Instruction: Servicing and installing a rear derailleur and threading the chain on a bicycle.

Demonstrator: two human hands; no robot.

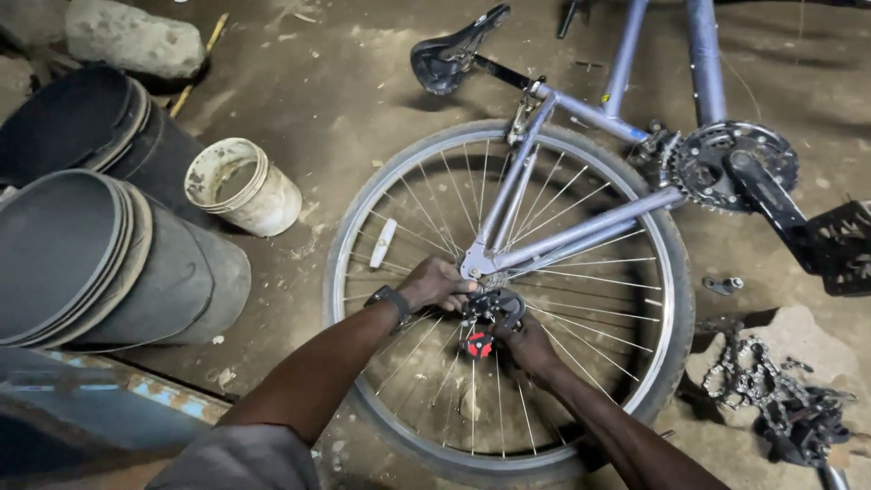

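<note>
Left hand [435, 283] and right hand [526, 345] cover the wheel hub; grip unclear. Frame tubes [703, 54] cut off far edge, pedal [839, 245] right edge.

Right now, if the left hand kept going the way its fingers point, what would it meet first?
The left hand points right, at the wheel hub. It would first meet the rear derailleur beside the frame dropout, though depth is unclear.

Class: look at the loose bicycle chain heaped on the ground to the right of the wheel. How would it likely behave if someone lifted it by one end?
The bicycle chain lies in a slack tangle, so it would probably hang limp and uncoil rather than hold shape. Its metal links suggest it is heavy for its size. It looks dark and grimy, so possibly slippery.
</note>
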